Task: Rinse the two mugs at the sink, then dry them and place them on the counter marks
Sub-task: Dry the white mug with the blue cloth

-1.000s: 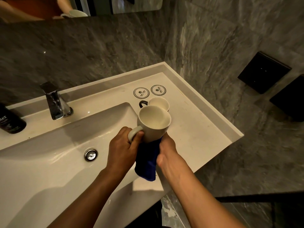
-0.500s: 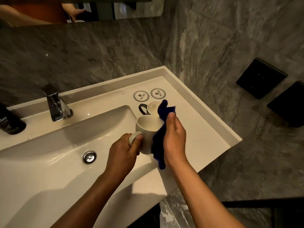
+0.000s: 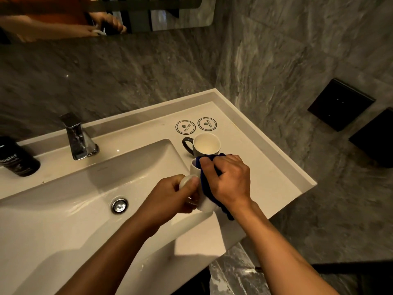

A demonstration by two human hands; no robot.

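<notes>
My left hand (image 3: 170, 196) grips the handle of a white mug (image 3: 205, 205) held above the basin's right edge. Over the mug's mouth, my right hand (image 3: 228, 182) presses a blue cloth (image 3: 207, 188), which covers the opening and hangs down the mug's right side. A dark mug with a white inside (image 3: 205, 144) stands upright on the counter just behind, handle to the left. Beyond it lie two round counter marks (image 3: 185, 127), the second mark (image 3: 207, 124) to the right, both bare.
The white basin (image 3: 63, 209) with a chrome drain (image 3: 119, 205) fills the left. A chrome tap (image 3: 77, 138) stands behind it, shut off. A black bottle (image 3: 16, 157) sits at the far left. Grey stone walls close the back and right; black wall panels (image 3: 340, 104) hang at right.
The mug has come down from a tilted-up pose. My right hand moved with the cloth from under the mug, up its side, onto its mouth.
</notes>
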